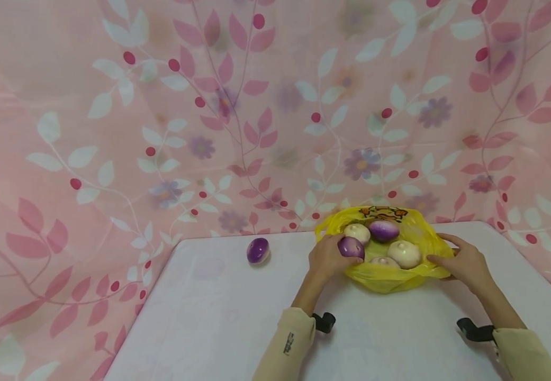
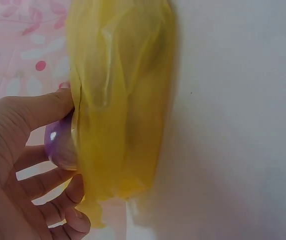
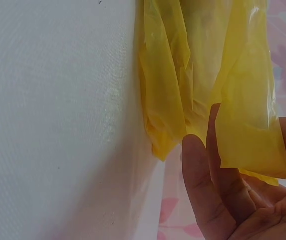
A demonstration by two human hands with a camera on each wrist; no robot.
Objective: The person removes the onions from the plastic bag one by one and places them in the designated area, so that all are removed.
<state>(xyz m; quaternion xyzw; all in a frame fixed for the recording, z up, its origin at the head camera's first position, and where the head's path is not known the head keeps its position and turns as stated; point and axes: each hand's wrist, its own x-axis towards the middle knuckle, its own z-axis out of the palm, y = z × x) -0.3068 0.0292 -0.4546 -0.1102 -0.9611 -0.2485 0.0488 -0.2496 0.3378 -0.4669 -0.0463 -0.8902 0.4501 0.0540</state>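
Left side: my left fingers (image 2: 48, 183) are curled around a purple onion (image 1: 350, 247) at the left edge of the mouth of the bag (image 1: 387, 284). The thumb lies along one side and the index finger passes behind; the remaining fingers are bent and spaced apart. The thumb tip sits at the edge of the yellow film — I cannot tell whether it presses the film too.

Right side: my right fingers (image 3: 197, 185) hold the bag at its right rim. The thumb is on the inner face, the other fingers are on the outer face, and the film hangs between them. Two fingertips show apart from each other beside the film.

The bag rests at the back of the worktop (image 1: 199, 328), right of centre, with its mouth spread wide. It contains, besides the gripped piece: a rear white onion (image 1: 357, 233); a second purple onion (image 1: 384, 230) beside it; a large white onion (image 1: 404, 254) at front right; and a low white onion (image 1: 384, 262), partly hidden by the near rim.

A loose onion (image 1: 258, 251), also purple, lies on the worktop to the left — well apart from the bag. A pink floral cloth (image 1: 285, 132) hangs behind.
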